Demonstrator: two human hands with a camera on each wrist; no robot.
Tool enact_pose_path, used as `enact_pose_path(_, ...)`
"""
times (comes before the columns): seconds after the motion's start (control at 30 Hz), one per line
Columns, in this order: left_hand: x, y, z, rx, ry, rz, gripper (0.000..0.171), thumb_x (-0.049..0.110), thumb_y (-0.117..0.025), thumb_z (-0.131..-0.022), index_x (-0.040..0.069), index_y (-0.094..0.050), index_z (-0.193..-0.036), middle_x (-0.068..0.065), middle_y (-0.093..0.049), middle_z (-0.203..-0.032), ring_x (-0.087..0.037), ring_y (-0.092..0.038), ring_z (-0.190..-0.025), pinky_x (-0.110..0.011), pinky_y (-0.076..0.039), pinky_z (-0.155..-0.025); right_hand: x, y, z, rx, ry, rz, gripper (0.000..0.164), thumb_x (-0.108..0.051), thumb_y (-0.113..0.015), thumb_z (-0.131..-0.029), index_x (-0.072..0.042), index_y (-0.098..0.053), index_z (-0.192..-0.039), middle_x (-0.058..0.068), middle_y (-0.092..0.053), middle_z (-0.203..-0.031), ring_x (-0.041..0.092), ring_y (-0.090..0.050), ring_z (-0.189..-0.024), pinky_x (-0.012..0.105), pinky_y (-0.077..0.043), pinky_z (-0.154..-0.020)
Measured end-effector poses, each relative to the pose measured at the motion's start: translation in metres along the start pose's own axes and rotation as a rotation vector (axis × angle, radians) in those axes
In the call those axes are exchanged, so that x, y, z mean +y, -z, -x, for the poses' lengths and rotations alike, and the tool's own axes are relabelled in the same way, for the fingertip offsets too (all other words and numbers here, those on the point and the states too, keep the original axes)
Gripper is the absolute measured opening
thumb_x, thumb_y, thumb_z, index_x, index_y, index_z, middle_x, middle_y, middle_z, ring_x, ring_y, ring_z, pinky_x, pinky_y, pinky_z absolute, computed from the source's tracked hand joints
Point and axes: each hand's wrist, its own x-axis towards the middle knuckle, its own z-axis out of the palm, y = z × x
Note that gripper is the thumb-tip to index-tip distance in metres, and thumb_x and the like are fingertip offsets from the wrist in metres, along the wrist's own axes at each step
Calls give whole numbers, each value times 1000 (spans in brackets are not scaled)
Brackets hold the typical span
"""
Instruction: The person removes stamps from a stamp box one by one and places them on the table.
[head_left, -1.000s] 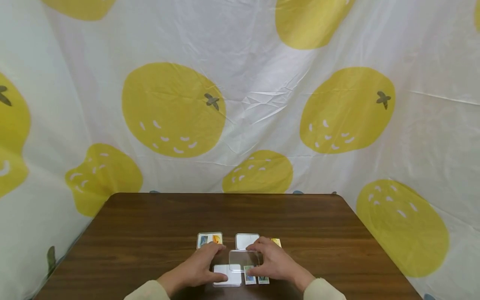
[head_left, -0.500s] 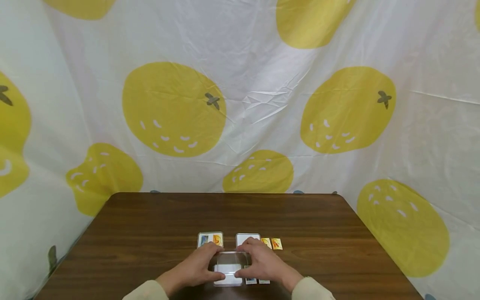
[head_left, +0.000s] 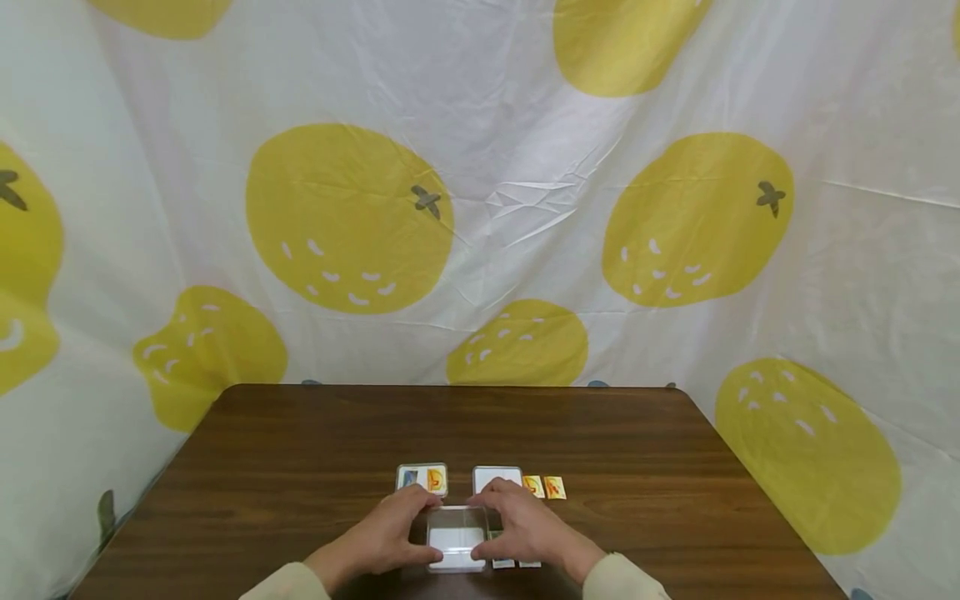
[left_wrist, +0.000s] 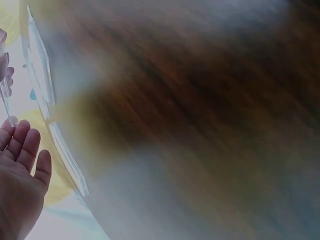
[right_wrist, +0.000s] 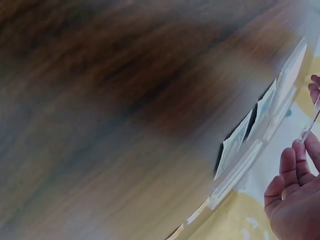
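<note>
A clear rectangular plastic lid (head_left: 457,517) is held level between both hands, above a clear case with a white insert (head_left: 456,562) on the near part of the table. My left hand (head_left: 386,531) grips its left side, thumb at the near corner, fingers at the far one. On the opposite side my right hand (head_left: 523,527) pinches it the same way. In the right wrist view the lid's edge (right_wrist: 309,124) sits at the fingertips, raised off the table. Two bluish stamp-like pictures (head_left: 503,563) lie right of the near case, partly covered by the right hand.
Behind the left hand is a clear case (head_left: 401,481) with a blue and an orange picture in it. A white-filled case (head_left: 498,475) lies behind the right hand, with two yellow stamp-like pictures (head_left: 555,488) beside it. A fruit-print curtain (head_left: 517,250) hangs behind the brown table (head_left: 300,450).
Both hands have carried the clear lid left and slightly nearer, from partly over the bluish pictures to over the near case. The yellow pictures have come into view from behind the right hand.
</note>
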Motion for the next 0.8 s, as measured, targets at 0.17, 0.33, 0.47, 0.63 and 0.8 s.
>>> enact_pose_path(0.17, 0, 0, 1, -37, 59, -45, 57, 43, -85, -73, 10, -62, -114, 6, -54, -104, -14, -52, -97, -38, -41, -84, -1, -5, 0, 12, 21, 52, 59, -45, -84, -71, -16, -69, -119, -7, -58, -107, 8, -55, -95, 27, -46, -82)
enact_pose_path(0.33, -1, -2, 2, -51, 68, -71, 58, 45, -84, -72, 10, -62, -112, 4, -56, -104, -15, -53, -97, -39, -41, -84, -2, -7, 2, -3, 14, 86, 59, -48, -83, -72, -16, -69, -120, -7, -59, -107, 8, -54, -95, 30, -45, -83)
enact_pose_path(0.47, -2, -4, 3, -62, 60, -77, 57, 47, -83, -73, 10, -62, -111, 5, -57, -104, -14, -53, -98, -39, -40, -84, -1, -9, 4, -27, 9, 103, 61, -48, -83, -72, -16, -69, -122, -6, -59, -108, 9, -55, -97, 32, -45, -85)
enact_pose_path(0.63, -4, -6, 3, -80, 63, -73, 56, 47, -83, -73, 11, -63, -110, 6, -56, -104, -11, -52, -99, -40, -40, -85, 0, -11, 4, -33, 21, 124, 61, -50, -82, -74, -16, -69, -123, -5, -60, -109, 10, -55, -99, 32, -45, -86)
enact_pose_path(0.8, -4, -7, 3, -98, 67, -81, 56, 50, -83, -73, 12, -63, -110, 8, -56, -104, -10, -51, -100, -39, -40, -85, 2, -13, 5, -36, 29, 134, 62, -52, -81, -74, -16, -69, -123, -5, -61, -111, 11, -55, -101, 34, -46, -87)
